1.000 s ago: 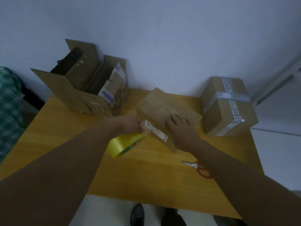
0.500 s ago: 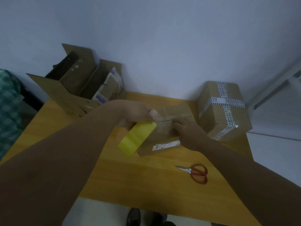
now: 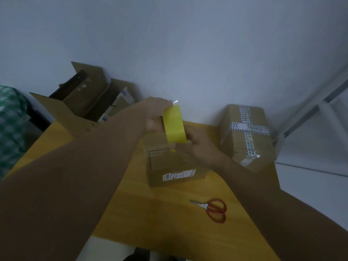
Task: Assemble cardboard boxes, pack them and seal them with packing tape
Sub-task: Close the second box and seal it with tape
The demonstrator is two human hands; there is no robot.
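Note:
A small closed cardboard box [image 3: 169, 166] with a white label on its near side sits in the middle of the wooden table [image 3: 150, 213]. Above its top, my left hand [image 3: 154, 113] grips a yellow roll of packing tape [image 3: 174, 127], held upright. My right hand [image 3: 195, 142] pinches the lower edge of the roll, just over the box's top flaps. Part of the box top is hidden behind both hands.
A sealed box [image 3: 246, 134] crossed with printed black-and-white tape stands to the right. An open carton [image 3: 81, 108] holding flattened cardboard leans against the wall at back left. Red-handled scissors [image 3: 212, 209] lie near the table's front right. Green checked fabric [image 3: 9, 125] is at far left.
The small box has turned so its label faces me and now lies square. My left hand raised the tape roll above the box, and my right hand left the box top and took the roll's lower edge.

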